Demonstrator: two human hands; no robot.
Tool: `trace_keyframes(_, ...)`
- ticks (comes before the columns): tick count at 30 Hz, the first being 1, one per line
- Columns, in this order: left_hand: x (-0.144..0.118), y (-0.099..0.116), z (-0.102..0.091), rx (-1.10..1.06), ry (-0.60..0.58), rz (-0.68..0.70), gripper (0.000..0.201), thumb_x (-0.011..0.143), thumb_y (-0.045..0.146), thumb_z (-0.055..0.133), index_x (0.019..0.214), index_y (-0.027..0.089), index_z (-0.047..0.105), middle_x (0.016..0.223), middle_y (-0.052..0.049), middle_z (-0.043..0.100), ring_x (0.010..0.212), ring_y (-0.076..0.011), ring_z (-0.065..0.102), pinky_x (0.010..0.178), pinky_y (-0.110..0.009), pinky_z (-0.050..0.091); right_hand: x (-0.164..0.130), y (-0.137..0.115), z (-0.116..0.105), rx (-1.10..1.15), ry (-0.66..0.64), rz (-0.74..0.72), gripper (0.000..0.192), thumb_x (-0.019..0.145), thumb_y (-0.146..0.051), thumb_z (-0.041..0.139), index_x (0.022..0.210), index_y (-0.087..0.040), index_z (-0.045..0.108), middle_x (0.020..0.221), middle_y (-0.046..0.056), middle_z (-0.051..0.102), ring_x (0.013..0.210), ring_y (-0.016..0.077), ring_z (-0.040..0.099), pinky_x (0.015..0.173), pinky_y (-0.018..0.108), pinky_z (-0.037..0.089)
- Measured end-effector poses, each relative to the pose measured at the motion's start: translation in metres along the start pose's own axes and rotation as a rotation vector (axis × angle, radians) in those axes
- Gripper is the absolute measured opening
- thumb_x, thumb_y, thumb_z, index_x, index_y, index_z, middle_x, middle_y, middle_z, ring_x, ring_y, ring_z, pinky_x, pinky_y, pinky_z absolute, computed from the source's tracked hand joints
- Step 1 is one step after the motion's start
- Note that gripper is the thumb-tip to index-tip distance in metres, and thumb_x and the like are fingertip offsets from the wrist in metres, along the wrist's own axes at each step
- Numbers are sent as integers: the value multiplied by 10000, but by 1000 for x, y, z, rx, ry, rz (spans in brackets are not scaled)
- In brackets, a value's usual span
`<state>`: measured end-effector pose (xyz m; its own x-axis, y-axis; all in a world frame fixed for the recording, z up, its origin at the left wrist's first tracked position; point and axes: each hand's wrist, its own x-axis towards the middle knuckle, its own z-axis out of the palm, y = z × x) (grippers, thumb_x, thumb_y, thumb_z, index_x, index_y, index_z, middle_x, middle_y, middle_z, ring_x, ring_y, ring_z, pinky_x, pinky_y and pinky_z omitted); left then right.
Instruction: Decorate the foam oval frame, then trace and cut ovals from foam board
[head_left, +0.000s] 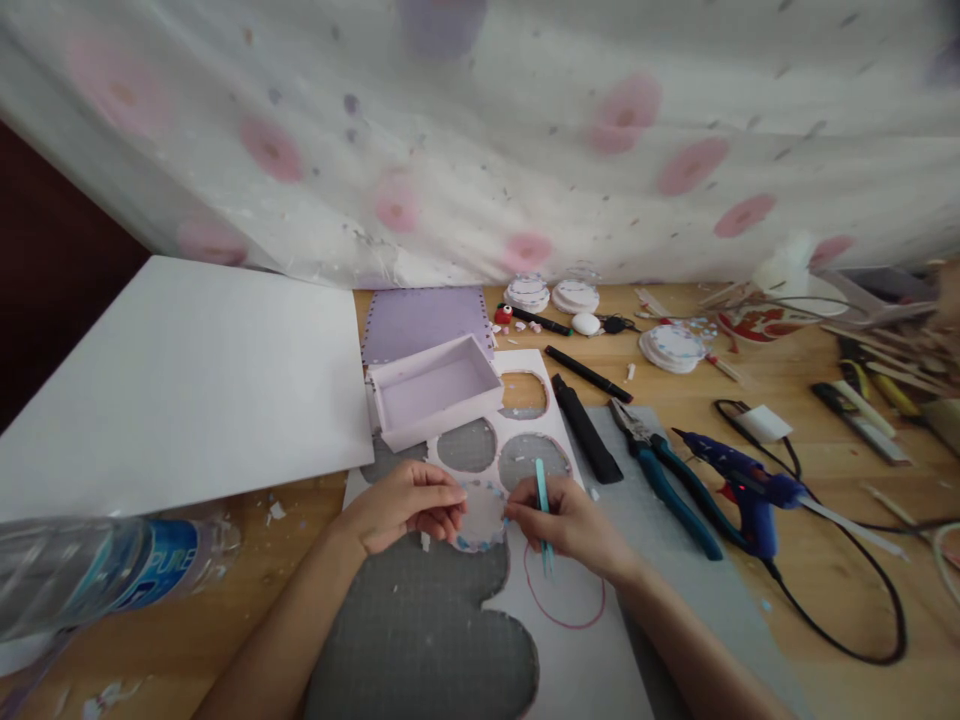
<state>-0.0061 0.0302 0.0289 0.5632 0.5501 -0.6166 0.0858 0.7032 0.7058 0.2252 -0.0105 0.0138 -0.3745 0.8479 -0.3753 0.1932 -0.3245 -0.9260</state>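
Note:
My left hand [405, 505] and my right hand [574, 522] meet over a white foam sheet with round holes cut out of it [577, 620]. Between their fingertips is a small white round disc [480, 515] with tiny blue bits along its rim; my left hand pinches its left edge. My right hand grips a pair of light teal tweezers [541, 510], upright, and its fingertips touch the disc's right edge. A red circle is drawn on the sheet just below my right hand.
A lilac open box [435, 388] stands behind the hands, a large white board [180, 380] to the left, a plastic water bottle [97, 572] lying at lower left. To the right lie blue-handled pliers [660, 472], a blue glue gun [739, 488] with cord, black pens, stacked white discs [671, 348].

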Motion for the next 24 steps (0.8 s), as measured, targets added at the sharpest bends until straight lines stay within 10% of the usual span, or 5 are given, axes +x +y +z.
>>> trace_keyframes(24,0,-2,-2,172,2,-32,334,715,430,752,691,105,680,568,-22,659,431,-70,582,389,-133,427,-2,-5,-10,-3,-86,79,330,832,-484,588,732,-169,588,536,-35,553,375,55,389,361,185,314)
